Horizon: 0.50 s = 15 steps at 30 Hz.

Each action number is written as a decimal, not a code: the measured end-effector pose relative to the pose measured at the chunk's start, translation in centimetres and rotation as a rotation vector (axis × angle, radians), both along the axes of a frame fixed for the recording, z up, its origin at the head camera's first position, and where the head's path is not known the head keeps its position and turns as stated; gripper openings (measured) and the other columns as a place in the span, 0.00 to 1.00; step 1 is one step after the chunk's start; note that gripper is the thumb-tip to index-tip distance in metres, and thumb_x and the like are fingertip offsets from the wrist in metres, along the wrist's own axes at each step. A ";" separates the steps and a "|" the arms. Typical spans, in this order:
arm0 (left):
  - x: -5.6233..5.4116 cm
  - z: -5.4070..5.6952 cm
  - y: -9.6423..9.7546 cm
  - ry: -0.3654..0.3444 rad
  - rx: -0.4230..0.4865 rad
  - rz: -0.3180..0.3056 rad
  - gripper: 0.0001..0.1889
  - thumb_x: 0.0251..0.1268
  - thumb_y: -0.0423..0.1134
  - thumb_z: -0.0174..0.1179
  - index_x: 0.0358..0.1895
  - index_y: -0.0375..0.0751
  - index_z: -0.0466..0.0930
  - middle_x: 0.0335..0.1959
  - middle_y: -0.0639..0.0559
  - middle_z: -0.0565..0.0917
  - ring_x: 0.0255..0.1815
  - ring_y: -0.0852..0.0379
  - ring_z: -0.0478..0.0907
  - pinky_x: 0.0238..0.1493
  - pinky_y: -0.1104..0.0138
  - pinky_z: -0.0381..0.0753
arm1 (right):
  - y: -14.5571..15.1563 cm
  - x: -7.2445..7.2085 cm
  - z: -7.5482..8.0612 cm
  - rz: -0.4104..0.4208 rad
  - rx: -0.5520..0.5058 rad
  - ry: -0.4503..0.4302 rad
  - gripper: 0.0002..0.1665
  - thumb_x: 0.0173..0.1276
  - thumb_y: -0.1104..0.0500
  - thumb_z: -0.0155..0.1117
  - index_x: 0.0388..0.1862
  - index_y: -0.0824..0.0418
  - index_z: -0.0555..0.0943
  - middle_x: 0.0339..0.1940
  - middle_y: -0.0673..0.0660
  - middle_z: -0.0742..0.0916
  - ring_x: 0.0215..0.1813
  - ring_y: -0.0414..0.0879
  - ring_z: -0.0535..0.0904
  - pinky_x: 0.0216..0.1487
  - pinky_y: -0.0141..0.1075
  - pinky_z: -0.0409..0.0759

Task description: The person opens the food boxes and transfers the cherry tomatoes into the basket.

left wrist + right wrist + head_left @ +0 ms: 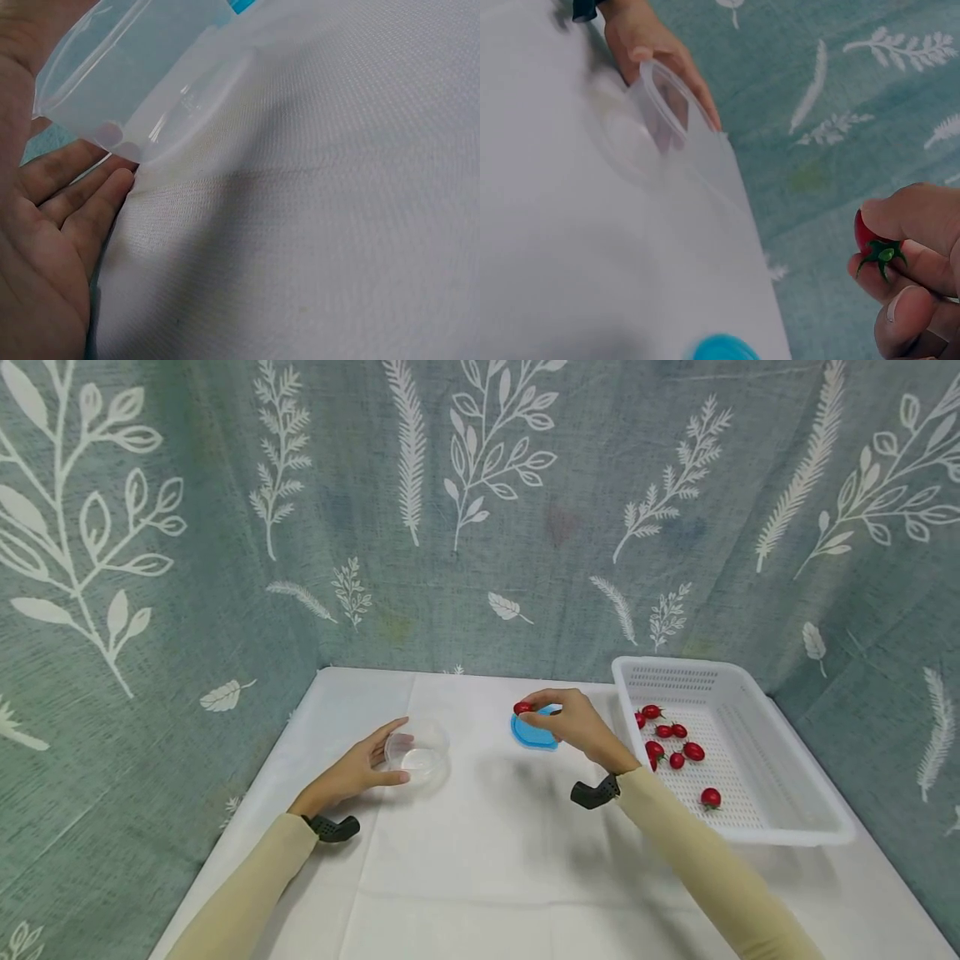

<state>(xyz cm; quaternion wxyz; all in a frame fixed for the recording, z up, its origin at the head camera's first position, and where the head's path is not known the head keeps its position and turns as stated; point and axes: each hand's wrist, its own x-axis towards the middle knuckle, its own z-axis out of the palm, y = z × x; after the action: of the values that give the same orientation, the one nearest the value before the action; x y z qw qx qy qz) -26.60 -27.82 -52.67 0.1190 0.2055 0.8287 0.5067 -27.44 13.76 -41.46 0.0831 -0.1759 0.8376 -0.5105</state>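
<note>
My left hand [358,770] holds a clear plastic tub [424,762] on the white cloth, thumb on the near side and fingers round the far side. In the left wrist view the see-through tub [161,82] shows nothing inside, its base close over the cloth. My right hand [576,725] pinches a red cherry tomato [522,707] between thumb and fingers, above a blue lid [534,737]. Its green stalk leaves show on the tomato [867,238] in the right wrist view, where the lid [724,349] peeks in at the bottom edge.
On the right of the white-covered table [450,860] stands a white perforated basket [806,777]. Several cherry tomatoes [693,751] lie in it, mostly toward its left side. A green-grey leaf-patterned curtain [480,593] hangs behind and along both sides.
</note>
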 end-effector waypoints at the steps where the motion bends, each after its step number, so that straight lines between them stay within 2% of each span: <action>1: 0.0 0.0 0.0 -0.003 -0.001 0.001 0.53 0.60 0.52 0.76 0.83 0.70 0.49 0.84 0.47 0.50 0.83 0.37 0.48 0.78 0.45 0.58 | 0.5 0.0 0.1 -0.007 0.010 0.011 0.18 0.70 0.43 0.72 0.53 0.49 0.89 0.53 0.53 0.86 0.22 0.47 0.68 0.25 0.37 0.71; 8: -0.1 0.0 0.0 0.007 0.006 -0.013 0.52 0.62 0.50 0.75 0.83 0.68 0.49 0.84 0.47 0.49 0.83 0.36 0.46 0.78 0.45 0.57 | 4.2 0.5 0.9 -0.085 0.045 0.045 0.18 0.70 0.44 0.72 0.54 0.50 0.88 0.61 0.51 0.84 0.20 0.48 0.68 0.26 0.38 0.71; 15: 0.0 0.4 0.0 -0.012 0.008 -0.021 0.52 0.62 0.50 0.75 0.83 0.68 0.49 0.84 0.47 0.49 0.83 0.37 0.46 0.79 0.44 0.56 | 7.9 1.0 1.3 -0.167 0.093 0.025 0.23 0.69 0.40 0.72 0.58 0.49 0.86 0.57 0.53 0.85 0.22 0.49 0.68 0.29 0.40 0.70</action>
<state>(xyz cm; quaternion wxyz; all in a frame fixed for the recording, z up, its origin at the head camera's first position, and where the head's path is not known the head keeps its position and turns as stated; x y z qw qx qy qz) -26.64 -27.78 -52.29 0.1284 0.2119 0.8238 0.5098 -26.42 21.63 -40.14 0.0377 -0.1077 0.8731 -0.4741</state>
